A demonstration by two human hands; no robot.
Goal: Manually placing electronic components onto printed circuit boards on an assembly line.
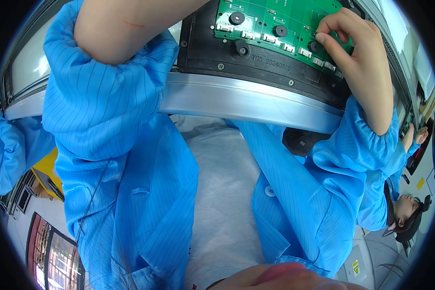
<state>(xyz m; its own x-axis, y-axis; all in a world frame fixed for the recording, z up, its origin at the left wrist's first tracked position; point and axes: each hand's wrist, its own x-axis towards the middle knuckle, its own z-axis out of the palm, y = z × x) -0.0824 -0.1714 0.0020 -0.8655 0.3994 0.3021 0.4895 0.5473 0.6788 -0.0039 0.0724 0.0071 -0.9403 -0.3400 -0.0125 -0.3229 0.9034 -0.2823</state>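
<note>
My left forearm (130, 29) reaches up past the top edge, so the left hand itself is out of sight. At the upper right, my right hand (355, 41) is over a green circuit board (295, 14), thumb and forefinger brought together in a pinch at the edge of a small round black buzzer (315, 47). Two more round black buzzers, a left one (237, 18) and a middle one (280, 31), sit on the board. White connectors (269, 37) line its near edge. The board lies in a black fixture (208, 55) with screws and a black knob (242, 47).
A silver metal rail (246, 99) runs along the fixture's near side, just before my body. Another person in blue (379, 193) is at the far right, hands at the line. A blue sleeve (9, 154) shows at the far left, near a yellow box (48, 171).
</note>
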